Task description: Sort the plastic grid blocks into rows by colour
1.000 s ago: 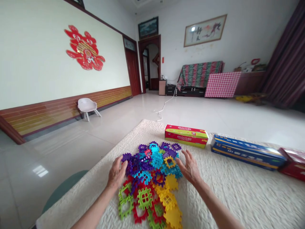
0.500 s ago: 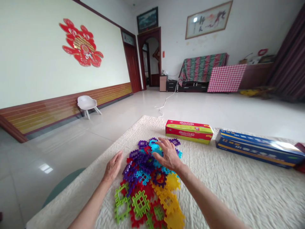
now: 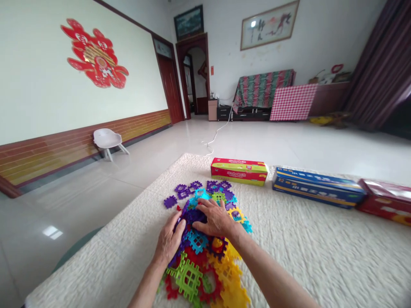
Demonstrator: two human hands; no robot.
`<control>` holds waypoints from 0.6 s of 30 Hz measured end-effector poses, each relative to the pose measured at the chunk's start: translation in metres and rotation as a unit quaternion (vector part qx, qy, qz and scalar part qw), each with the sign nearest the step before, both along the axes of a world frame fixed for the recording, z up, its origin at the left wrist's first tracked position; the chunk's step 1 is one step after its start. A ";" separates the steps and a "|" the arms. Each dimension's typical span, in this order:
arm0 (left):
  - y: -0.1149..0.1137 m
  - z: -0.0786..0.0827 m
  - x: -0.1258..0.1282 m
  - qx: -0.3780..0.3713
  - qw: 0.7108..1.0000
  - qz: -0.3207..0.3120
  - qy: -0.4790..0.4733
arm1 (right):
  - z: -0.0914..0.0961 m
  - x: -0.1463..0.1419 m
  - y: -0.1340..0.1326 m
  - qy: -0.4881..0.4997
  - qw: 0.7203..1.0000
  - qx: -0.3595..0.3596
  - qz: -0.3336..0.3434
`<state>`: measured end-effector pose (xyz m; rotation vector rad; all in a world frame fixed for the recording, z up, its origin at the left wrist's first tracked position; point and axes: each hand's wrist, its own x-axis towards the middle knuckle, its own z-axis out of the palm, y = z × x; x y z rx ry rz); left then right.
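A heap of flat plastic interlocking tiles [image 3: 205,252] in purple, blue, green, red and yellow lies on a cream quilted cover [image 3: 305,248]. My left hand [image 3: 169,241] rests on the heap's left side, fingers laid over purple pieces. My right hand [image 3: 215,219] lies flat on top of the heap, fingers spread across purple and blue tiles. Neither hand lifts a piece. A loose purple tile [image 3: 170,201] sits apart at the far left.
Beyond the heap a red and yellow box [image 3: 239,170], a long blue box [image 3: 316,192] and a red box [image 3: 385,206] lie in a row. The cover's left edge drops to a tiled floor with a white chair [image 3: 107,140] and a white cable [image 3: 215,137].
Both hands have come together onto the heap: the left moved right onto the purple tiles, the right pulled back toward me. Some purple pieces now lie spread to the far left.
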<state>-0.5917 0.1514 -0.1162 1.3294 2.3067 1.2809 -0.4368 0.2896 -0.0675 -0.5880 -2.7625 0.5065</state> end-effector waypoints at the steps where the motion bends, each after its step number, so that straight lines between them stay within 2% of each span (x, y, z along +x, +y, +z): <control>1: 0.003 0.000 0.009 0.001 1.000 -0.006 -0.001 | 0.000 0.010 0.001 -0.001 1.000 0.000 -0.004; 11: 0.044 -0.002 0.122 0.023 0.997 -0.078 0.015 | 0.002 0.142 0.013 -0.010 0.998 -0.004 -0.065; 18: 0.061 -0.001 0.218 0.023 0.991 -0.125 0.034 | 0.006 0.242 0.011 -0.024 0.994 -0.009 -0.110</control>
